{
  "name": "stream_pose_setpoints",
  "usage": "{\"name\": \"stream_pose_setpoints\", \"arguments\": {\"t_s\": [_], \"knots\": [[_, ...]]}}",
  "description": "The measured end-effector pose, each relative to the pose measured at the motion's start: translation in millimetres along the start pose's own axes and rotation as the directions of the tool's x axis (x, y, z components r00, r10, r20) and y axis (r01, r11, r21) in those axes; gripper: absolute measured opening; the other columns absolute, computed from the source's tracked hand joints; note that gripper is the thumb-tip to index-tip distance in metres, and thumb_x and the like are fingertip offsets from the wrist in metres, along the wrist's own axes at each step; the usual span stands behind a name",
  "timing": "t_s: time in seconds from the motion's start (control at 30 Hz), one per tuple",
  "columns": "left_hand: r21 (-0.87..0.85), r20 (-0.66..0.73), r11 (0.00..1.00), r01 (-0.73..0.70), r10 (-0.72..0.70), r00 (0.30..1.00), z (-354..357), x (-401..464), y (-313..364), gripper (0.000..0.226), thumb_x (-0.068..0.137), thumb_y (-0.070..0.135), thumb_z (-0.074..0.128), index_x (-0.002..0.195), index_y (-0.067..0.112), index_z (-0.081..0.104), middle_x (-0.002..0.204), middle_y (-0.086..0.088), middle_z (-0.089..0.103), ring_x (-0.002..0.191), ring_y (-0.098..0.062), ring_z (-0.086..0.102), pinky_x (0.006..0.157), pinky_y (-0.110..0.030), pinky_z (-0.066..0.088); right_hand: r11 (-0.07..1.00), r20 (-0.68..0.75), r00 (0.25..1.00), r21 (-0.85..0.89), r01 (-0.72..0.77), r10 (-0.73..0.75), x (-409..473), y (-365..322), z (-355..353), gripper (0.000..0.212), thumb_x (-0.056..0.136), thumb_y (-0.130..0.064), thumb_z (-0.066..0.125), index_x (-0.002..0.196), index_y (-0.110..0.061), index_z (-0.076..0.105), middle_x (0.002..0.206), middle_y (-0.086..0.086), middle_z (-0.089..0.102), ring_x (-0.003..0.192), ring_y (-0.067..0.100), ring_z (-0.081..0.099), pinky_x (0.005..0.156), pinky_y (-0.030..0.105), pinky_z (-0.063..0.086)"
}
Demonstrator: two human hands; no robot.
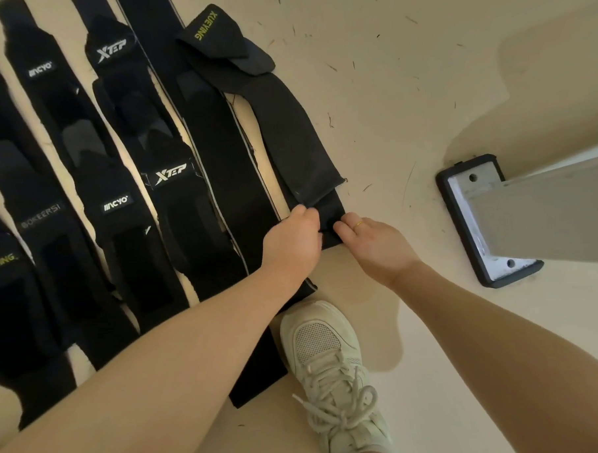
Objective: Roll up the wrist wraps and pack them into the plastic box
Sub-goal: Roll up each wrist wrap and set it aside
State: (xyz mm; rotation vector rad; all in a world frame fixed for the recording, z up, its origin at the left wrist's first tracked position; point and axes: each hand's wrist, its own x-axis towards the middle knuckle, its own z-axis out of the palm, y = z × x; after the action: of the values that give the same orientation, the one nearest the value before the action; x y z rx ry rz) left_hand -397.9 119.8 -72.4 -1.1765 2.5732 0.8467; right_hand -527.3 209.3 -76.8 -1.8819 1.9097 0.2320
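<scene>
**Two hands folding the near end of a black wrist wrap on the floor**

Seen from above, two bare forearms reach forward and down to a pale cream floor (421, 84). The left hand (293, 240) lies knuckles up, its fingers curled down onto the near end of a long black elastic wrist wrap with yellow-green "XUEYING" lettering (286, 124); the fingertips are tucked under and out of sight. The right hand (373, 238), with a thin gold ring (359, 224) on one finger, sits just beside it, fingers bent and pinching the same folded end from the right. The two hands are almost touching, with a short double layer of black fabric between them.

This wrap runs away from the person at a slant, its far end folded over where the lettering shows. It is the rightmost of a row of black fabric wrist wraps (116, 165) laid flat and side by side on the floor, some touching or overlapping. White labels on them read "XTEP" and "MCYO", a grey one "BOKEERSI", and another yellow-green "XUEYING" sits at the left edge.

Below the hands, a cream lace-up mesh sneaker (331, 372) stands on the floor, resting on the near end of a neighbouring wrap.

To the right, well apart from the wraps, a grey metal beam (547, 212) meets a bolted plate on a black rubber base (462, 226).
</scene>
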Motion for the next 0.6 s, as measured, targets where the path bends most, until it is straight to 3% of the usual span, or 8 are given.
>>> {"name": "stream_pose_setpoints", "arguments": {"t_s": [0.07,0.13,0.23,0.37,0.5,0.6], "knots": [[0.099,-0.138,0.992,-0.077,0.09,0.986,-8,6,1,0.019,0.095,0.023,0.051,0.111,0.014,0.055,0.108,-0.002,0.055,0.098,-0.017,0.053,0.081,-0.028,0.039,1.0,0.008,1.0,-0.025,-0.017,0.017,2,-1,-3,0.041,0.082,0.0,0.059,0.122,-0.001,0.055,0.106,0.017,0.06,0.081,0.032,0.06,0.059,0.032,0.046],[0.158,-0.182,0.983,-0.09,0.119,0.976,-13,16,1,0.027,0.094,0.024,0.053,0.12,0.016,0.052,0.116,-0.002,0.054,0.108,-0.019,0.05,0.086,-0.029,0.037,0.998,0.026,0.999,-0.039,-0.043,0.044,8,-3,-10,0.043,0.093,-0.006,0.045,0.137,-0.009,0.041,0.122,0.012,0.051,0.101,0.028,0.053,0.072,0.031,0.043],[0.214,-0.076,0.976,-0.046,0.063,0.995,-13,27,2,0.037,0.093,0.029,0.056,0.127,0.016,0.047,0.12,-0.005,0.051,0.104,-0.02,0.052,0.079,-0.03,0.041,0.995,0.056,0.997,-0.088,-0.055,0.06,14,-9,-18,0.042,0.096,-0.009,0.039,0.138,-0.013,0.038,0.124,0.01,0.046,0.106,0.026,0.049,0.07,0.029,0.034],[0.345,-0.045,0.932,-0.108,0.131,0.99,-18,31,-3,0.02,0.092,0.014,0.053,0.113,0.013,0.051,0.105,-0.005,0.053,0.083,-0.016,0.047,0.068,-0.026,0.036,0.99,0.094,0.993,-0.126,-0.056,0.069,14,-10,-18,0.042,0.096,-0.008,0.04,0.137,-0.013,0.038,0.123,0.01,0.047,0.105,0.027,0.05,0.068,0.029,0.034],[0.412,0.037,0.887,-0.21,0.213,0.976,-26,28,-19,0.024,0.09,0.009,0.055,0.113,0.011,0.053,0.111,-0.007,0.053,0.098,-0.021,0.052,0.078,-0.03,0.041,0.992,0.129,0.988,-0.1,-0.076,0.088,21,-5,-20,0.041,0.096,-0.009,0.038,0.136,-0.017,0.039,0.123,0.009,0.046,0.107,0.028,0.05,0.069,0.03,0.034],[0.331,0.071,0.928,-0.169,0.155,0.985,-22,21,-21,0.024,0.09,0.007,0.055,0.114,0.011,0.054,0.11,-0.006,0.05,0.092,-0.018,0.051,0.072,-0.027,0.043,0.995,0.183,0.979,-0.054,-0.082,0.091,28,-2,-23,0.039,0.098,-0.013,0.036,0.137,-0.021,0.039,0.125,0.008,0.045,0.113,0.028,0.048,0.072,0.031,0.035]]}}
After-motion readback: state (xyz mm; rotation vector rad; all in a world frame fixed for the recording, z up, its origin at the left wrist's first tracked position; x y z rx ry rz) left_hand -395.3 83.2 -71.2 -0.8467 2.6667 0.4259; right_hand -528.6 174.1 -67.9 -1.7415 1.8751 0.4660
